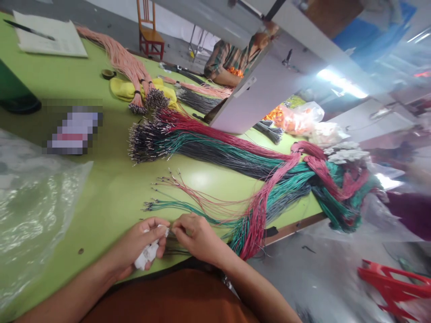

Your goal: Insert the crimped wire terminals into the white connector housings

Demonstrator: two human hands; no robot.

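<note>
The left hand point(143, 237) is half curled, palm turned inward, its fingers closed around a clump of small white pieces point(146, 257), with the thumb and forefinger pinching at the top. The right hand point(197, 235) faces it just beside, fingers bent in and tips drawn together; whether anything is between them is too small to tell. Dark wires point(180, 252) run below both hands, near the bench edge. Beyond the fingers, loose red wires point(202, 195) and green wires point(183, 205) fan out across the bench point(111, 193), metal-tipped ends pointing left. They join a thick mixed bundle point(257, 215) that hangs toward the near edge, right of the right hand. Farther back lies a long, banded spread — red, green and black wires point(215, 152) — with its tips massed at the left end. Behind that, tied pink bundles point(126, 60) rest partly on a yellow cloth point(123, 89). A clear plastic bag point(33, 202) covers the bench's left side. Across the way, a person in a plaid sleeve point(215, 58) sits partly behind a pale panel point(259, 92).
</note>
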